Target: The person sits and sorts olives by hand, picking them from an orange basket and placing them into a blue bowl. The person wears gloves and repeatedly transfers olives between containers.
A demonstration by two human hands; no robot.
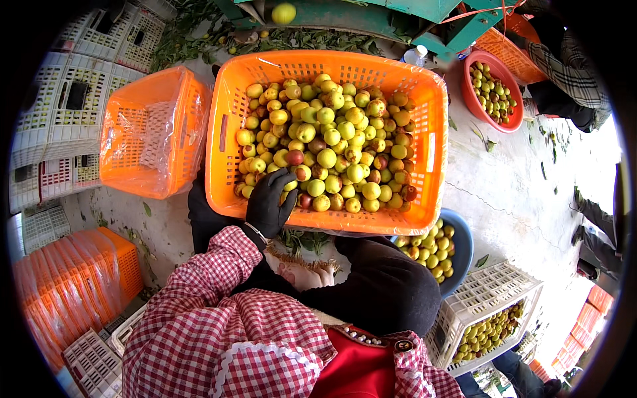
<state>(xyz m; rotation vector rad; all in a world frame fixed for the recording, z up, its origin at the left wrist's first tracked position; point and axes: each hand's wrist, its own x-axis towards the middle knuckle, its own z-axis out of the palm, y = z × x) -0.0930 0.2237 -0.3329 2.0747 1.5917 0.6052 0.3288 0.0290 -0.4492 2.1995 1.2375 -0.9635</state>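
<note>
My left hand, in a black glove, reaches over the near left rim of an orange plastic crate lined with clear film. Its fingers curl over a heap of yellow-green jujubes, some with red-brown patches. One jujube lies between fingers and thumb; whether it is gripped I cannot tell. My right hand is out of view. The crate stands before me, above my knees in the picture.
A film-lined orange crate stands left. Right are a red basin, a blue basin and a white crate, all holding jujubes. A bottle stands below a green metal frame. Other people are at right.
</note>
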